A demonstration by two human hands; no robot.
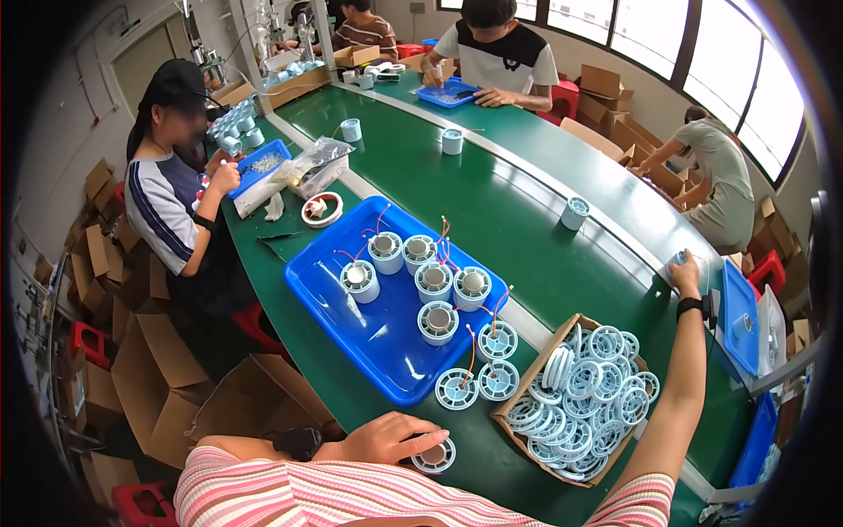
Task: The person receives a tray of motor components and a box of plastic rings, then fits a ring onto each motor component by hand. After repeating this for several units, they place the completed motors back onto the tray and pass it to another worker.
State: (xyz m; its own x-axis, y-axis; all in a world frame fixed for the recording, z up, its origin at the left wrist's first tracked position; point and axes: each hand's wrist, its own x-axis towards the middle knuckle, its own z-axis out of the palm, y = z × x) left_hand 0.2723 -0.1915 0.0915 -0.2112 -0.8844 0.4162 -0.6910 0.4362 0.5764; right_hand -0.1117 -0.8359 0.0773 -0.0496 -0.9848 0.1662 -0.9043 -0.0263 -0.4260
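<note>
My left hand (386,437) curls round the far edge of a light-blue round motor housing (435,457) with a grey disc in its middle; palm and fingers cover its left side. At far right my right hand (686,274), arm stretched out, closes on a small light-blue part, mostly hidden by the fingers. A blue tray (342,338) holds several light-blue housings (437,322) with grey centres and thin red wires. Beside its near right corner lie three spoked light-blue pieces (457,389). Between my arms stands a cardboard box (502,413) full of light-blue rings (583,380).
The green table (386,162) carries single housings (574,213) farther off. A tape roll (321,209) and plastic bags (320,164) lie beyond the tray. Co-workers sit at left and far side with small blue trays (448,92). Open cartons (167,378) stand on the floor at left.
</note>
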